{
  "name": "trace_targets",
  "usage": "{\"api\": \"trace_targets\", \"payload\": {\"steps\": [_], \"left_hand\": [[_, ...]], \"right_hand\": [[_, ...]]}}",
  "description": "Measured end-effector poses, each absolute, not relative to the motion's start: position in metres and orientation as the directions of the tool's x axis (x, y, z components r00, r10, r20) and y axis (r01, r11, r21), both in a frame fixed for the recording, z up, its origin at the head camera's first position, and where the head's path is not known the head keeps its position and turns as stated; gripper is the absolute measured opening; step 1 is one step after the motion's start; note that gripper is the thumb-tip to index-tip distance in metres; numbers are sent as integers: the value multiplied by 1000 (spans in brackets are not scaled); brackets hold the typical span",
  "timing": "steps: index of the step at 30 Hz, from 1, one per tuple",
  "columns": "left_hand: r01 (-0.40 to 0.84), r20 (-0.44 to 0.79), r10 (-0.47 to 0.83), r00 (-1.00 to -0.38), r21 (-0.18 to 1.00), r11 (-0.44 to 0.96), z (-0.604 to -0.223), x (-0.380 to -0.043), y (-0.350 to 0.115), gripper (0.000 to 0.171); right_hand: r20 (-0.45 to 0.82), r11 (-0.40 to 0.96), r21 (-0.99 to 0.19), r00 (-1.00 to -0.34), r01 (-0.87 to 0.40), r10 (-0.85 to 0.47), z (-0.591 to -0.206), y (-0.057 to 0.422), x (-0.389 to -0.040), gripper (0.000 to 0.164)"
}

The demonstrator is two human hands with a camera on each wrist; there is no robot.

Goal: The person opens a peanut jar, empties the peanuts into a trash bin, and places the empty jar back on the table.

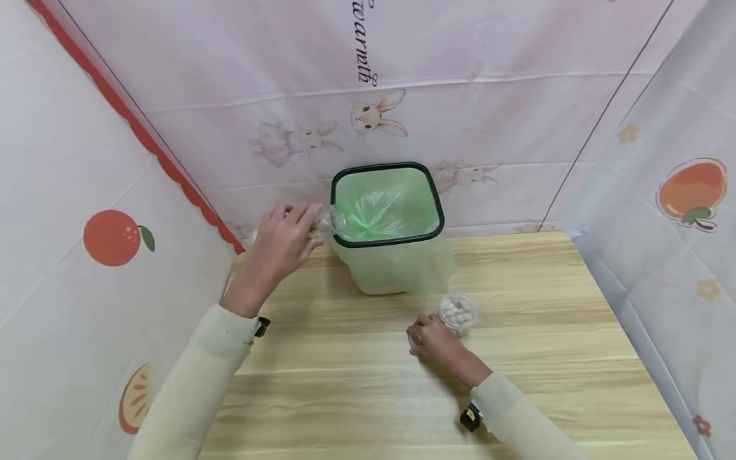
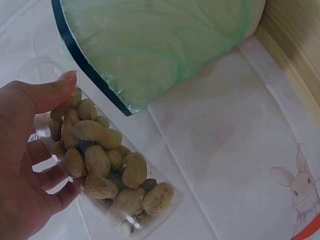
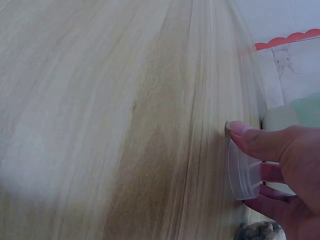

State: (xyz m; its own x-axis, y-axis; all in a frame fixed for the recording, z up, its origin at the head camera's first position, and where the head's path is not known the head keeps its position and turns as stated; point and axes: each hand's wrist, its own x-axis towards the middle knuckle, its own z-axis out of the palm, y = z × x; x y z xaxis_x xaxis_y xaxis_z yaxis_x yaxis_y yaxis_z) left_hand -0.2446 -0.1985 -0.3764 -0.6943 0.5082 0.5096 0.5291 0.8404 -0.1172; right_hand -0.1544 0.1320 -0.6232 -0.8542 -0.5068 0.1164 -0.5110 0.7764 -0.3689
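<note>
My left hand [image 1: 283,246] grips a clear plastic jar [image 1: 333,220] lying on its side in the air, its mouth at the left rim of a bin [image 1: 370,271]. Unshelled peanuts [image 2: 100,162] fill much of that jar in the left wrist view. A green bag lines the bin, folded over its black rim [image 1: 388,243]. Low over the table, my right hand [image 1: 438,345] pinches a clear round lid [image 3: 243,172] by its edge, thumb on one side and fingers on the other. Just beside that hand stands an uncovered clear jar [image 1: 459,313] of small white pieces.
The bin stands at the back of a wooden table [image 1: 345,396], close to a pink cloth wall [image 1: 431,38] with rabbit prints. White cloth walls close in the left and right sides. The table's right edge runs along the right wall.
</note>
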Motion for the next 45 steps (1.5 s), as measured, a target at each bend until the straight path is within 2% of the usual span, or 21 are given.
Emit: {"api": "trace_targets", "payload": {"steps": [20, 39, 45], "left_hand": [[487, 601, 547, -583, -281, 827, -384, -262, -188, 55], [476, 627, 566, -536, -330, 816, -383, -272, -182, 51], [473, 609, 582, -539, -353, 807, -383, -274, -181, 54]], "right_hand": [[152, 766, -339, -836, -545, -527, -624, 132, -152, 41], [155, 782, -337, -850, -525, -504, -625, 132, -152, 40], [146, 788, -333, -854, -518, -500, -626, 133, -151, 40]]}}
